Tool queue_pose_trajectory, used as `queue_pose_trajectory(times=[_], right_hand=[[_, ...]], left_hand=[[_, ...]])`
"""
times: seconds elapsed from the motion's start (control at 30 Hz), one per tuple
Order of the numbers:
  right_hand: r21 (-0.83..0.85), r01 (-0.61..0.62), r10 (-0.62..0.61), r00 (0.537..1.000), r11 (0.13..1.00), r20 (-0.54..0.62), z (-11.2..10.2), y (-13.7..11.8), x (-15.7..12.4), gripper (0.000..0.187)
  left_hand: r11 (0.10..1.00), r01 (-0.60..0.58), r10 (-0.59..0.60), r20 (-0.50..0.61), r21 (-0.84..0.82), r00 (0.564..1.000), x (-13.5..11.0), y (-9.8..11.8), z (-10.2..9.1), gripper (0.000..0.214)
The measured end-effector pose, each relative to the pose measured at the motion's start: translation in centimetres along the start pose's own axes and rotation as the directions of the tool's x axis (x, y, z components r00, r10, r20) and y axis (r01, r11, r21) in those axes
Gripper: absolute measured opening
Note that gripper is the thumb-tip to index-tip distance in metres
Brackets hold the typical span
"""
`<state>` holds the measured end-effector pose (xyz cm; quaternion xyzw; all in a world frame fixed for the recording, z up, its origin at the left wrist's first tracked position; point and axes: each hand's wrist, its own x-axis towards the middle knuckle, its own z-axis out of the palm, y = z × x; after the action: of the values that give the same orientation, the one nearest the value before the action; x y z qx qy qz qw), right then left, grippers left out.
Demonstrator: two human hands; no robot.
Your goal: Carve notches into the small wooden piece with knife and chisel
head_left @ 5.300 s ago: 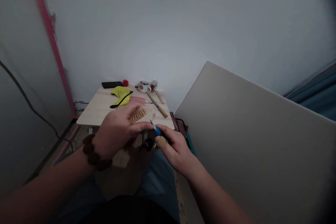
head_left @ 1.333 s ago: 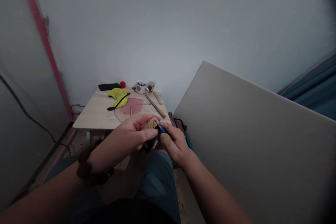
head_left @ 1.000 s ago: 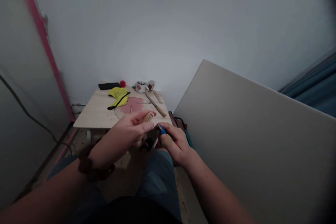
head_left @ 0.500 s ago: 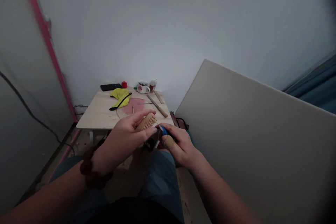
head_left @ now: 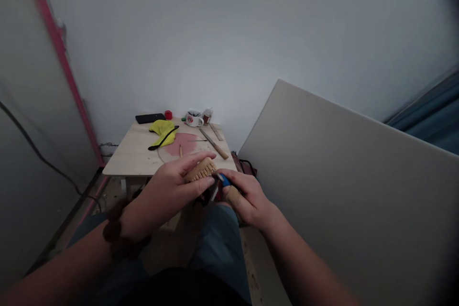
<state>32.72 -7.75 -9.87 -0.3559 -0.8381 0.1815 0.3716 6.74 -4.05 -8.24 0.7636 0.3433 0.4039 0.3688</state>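
Observation:
My left hand (head_left: 186,179) is closed around a tan wooden comb (head_left: 201,170), thumb below it and fingers behind. A row of short, thick teeth on the comb faces right and down. Close beside it, my right hand (head_left: 247,196) grips a small carving knife (head_left: 223,179) with a blue part near the fingers. Its thin tip lies by the comb's right end; I cannot tell whether they touch. A tan wrap covers my right thumb. Both hands are above my lap, at the table's near edge.
On the low wooden table (head_left: 125,158) lie a yellow cloth (head_left: 163,133), a black phone (head_left: 149,118), a red object (head_left: 168,114) and a wooden-handled file (head_left: 214,144). A white mug (head_left: 194,118) and a small jar (head_left: 207,116) stand behind. A pale panel (head_left: 340,191) leans at right.
The comb has turned slightly in my left hand's grip. The knife's tip has shifted a little down along the comb's end. The whole view has drifted slightly.

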Motion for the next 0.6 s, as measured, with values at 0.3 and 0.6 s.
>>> queue_pose_trajectory(times=[0.3, 0.6], right_hand=[[0.011, -0.007, 0.008, 0.998, 1.000, -0.062, 1.2, 0.9, -0.5, 0.035], [0.063, 0.026, -0.017, 0.991, 0.998, -0.131, 1.5, 0.6, -0.8, 0.033]], left_hand=[[0.995, 0.030, -0.025, 0.050, -0.096, 0.998, -0.1, 0.0, 0.2, 0.056], [0.982, 0.096, -0.093, 0.022, -0.161, 0.995, -0.2, -0.6, 0.5, 0.057]])
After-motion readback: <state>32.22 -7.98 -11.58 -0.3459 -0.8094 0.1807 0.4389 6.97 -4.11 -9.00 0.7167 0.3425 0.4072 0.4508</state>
